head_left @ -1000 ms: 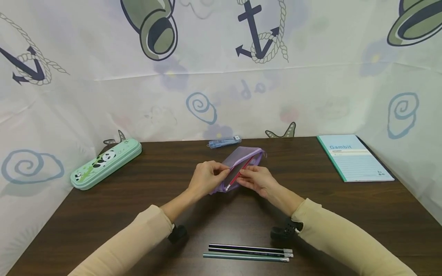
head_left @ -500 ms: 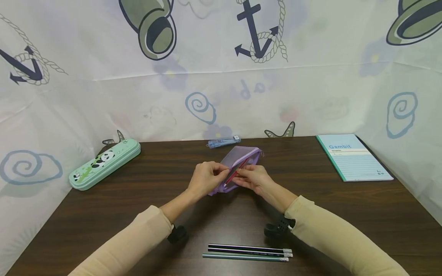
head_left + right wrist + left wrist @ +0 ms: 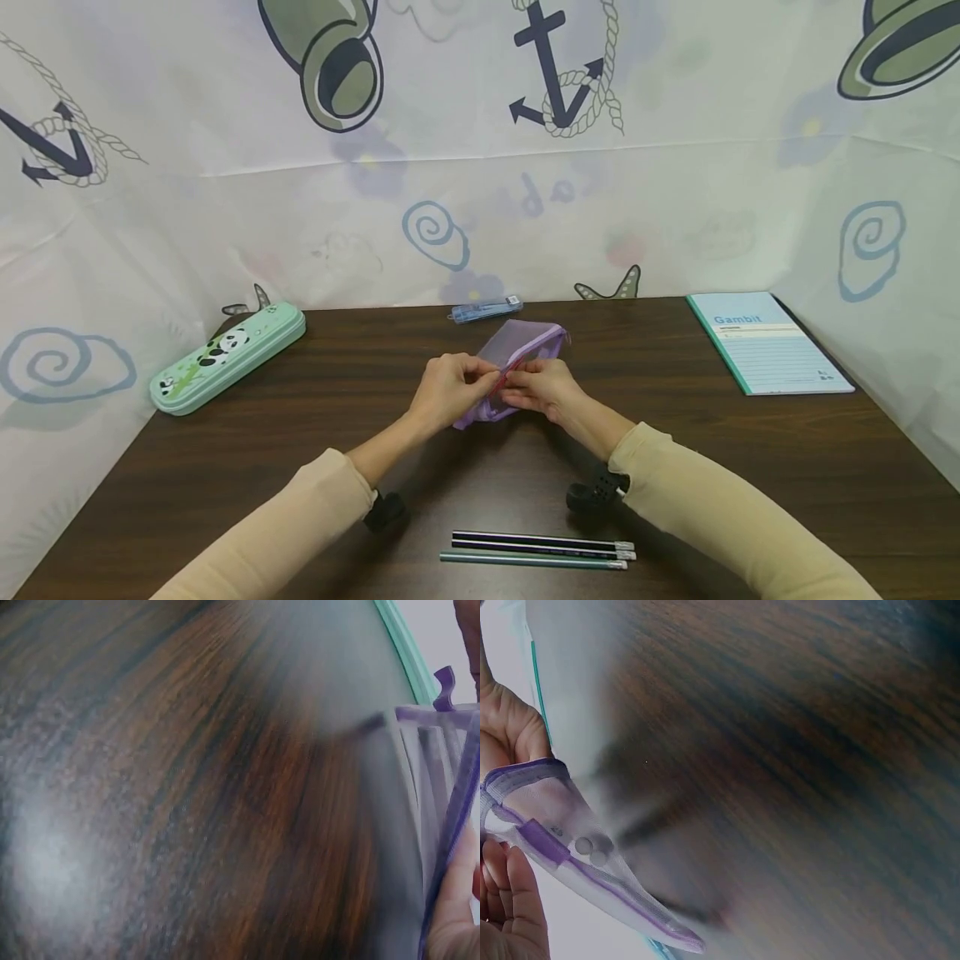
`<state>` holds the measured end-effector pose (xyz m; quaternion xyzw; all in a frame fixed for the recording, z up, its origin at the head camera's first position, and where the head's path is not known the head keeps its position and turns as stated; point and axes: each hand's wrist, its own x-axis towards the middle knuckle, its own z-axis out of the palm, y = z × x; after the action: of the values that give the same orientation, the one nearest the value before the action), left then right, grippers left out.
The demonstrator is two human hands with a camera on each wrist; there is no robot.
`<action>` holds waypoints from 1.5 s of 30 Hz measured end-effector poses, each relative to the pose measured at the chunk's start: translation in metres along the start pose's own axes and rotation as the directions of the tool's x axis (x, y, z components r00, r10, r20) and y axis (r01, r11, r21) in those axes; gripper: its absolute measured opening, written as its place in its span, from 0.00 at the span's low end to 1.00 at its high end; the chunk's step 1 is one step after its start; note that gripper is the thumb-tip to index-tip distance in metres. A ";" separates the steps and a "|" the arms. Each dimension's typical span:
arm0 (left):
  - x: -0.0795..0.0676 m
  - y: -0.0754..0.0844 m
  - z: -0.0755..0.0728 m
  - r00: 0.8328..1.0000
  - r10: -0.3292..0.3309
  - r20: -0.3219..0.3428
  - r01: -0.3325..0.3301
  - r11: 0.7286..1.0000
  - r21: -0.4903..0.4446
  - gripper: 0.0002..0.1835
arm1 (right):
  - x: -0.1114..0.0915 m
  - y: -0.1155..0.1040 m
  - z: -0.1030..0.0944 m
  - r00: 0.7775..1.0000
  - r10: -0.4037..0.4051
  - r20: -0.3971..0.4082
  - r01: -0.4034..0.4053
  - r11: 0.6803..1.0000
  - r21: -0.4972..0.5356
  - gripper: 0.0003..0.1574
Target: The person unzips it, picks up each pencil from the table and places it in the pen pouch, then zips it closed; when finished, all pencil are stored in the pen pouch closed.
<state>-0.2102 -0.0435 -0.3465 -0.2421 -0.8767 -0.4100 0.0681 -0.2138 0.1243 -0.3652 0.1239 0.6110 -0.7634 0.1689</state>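
A purple mesh zip pouch (image 3: 517, 340) is held tilted above the table between both hands. My left hand (image 3: 446, 392) pinches its near left edge with thumb and fingers. At the other edge of the opening, my right hand (image 3: 551, 392) grips the pouch rim, partly covering it. A red pencil (image 3: 514, 365) shows as a thin strip at the opening, mostly hidden by fingers and mesh. In the left wrist view, two pale round ends (image 3: 583, 845) show through the mesh. The right wrist view catches the pouch side (image 3: 442, 780) with dark strips inside.
Two black pencils (image 3: 536, 538) and a green pencil (image 3: 532, 561) lie near the front edge. A panda pencil case (image 3: 228, 358) stands at left, a blue pen-like item (image 3: 486, 309) at the back, and a notebook (image 3: 772, 342) at right. Fabric walls enclose the table.
My right hand has moved slightly left towards the left hand. The pouch opening has narrowed, and less of the red pencil shows. My left hand has stayed nearly still.
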 end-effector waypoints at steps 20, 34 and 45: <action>0.002 -0.004 -0.002 0.998 0.020 -0.053 -0.019 0.999 0.026 0.04 | -0.080 0.030 -0.049 0.807 0.185 0.561 0.121 0.878 -0.463 0.12; -0.001 -0.005 0.000 0.999 0.022 -0.037 -0.021 0.999 0.031 0.04 | -0.100 0.041 -0.037 0.772 0.075 0.631 0.414 0.694 -0.589 0.06; -0.001 -0.005 0.001 0.999 0.026 -0.026 -0.025 0.999 0.028 0.05 | -0.102 0.043 -0.032 0.764 -0.009 0.645 0.579 0.451 -0.679 0.08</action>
<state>-0.2114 -0.0463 -0.3510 -0.2468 -0.8782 -0.4001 0.0883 -0.1033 0.1574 -0.3701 -0.3174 0.8376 -0.3786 0.2332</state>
